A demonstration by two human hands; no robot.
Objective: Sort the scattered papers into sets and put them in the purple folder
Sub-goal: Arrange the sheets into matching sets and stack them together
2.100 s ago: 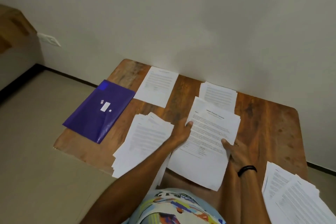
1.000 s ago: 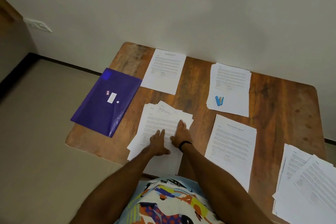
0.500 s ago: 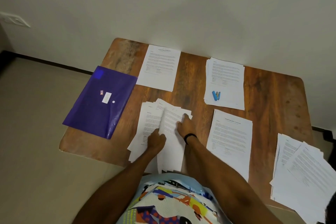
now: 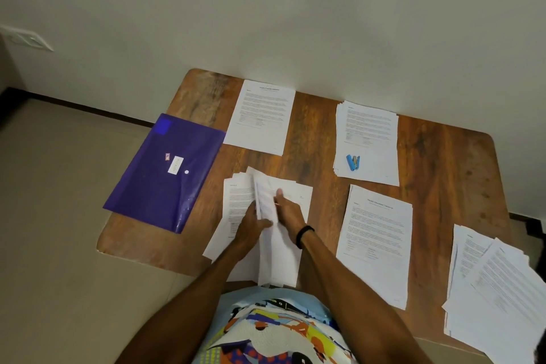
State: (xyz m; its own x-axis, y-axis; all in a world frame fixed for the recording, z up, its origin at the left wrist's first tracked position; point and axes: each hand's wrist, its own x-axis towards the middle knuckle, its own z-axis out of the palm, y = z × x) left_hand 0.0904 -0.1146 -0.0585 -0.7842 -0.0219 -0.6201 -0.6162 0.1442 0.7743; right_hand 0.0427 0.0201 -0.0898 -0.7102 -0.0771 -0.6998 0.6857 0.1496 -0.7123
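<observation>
At the left edge of the bench [image 4: 313, 133], the purple folder [image 4: 165, 174] lies flat, partly overhanging. Just right of it sits the loose pile [image 4: 236, 204], its near end off the bench edge. The left hand [image 4: 251, 226] has its fingers curled on a lifted sheet [image 4: 266, 201], peeled up on edge; the right hand [image 4: 289, 213] lies beside it, fingers straight, pressing the pile down. Farther right lie a sorted set [image 4: 375, 239], a far stack [image 4: 369, 133] under a blue stapler [image 4: 353, 162], and a ragged heap [image 4: 496, 289]. Likely risks: two clinging sheets go together into the wrong set, or the overhanging pile slides off if the pressing hand eases.
</observation>
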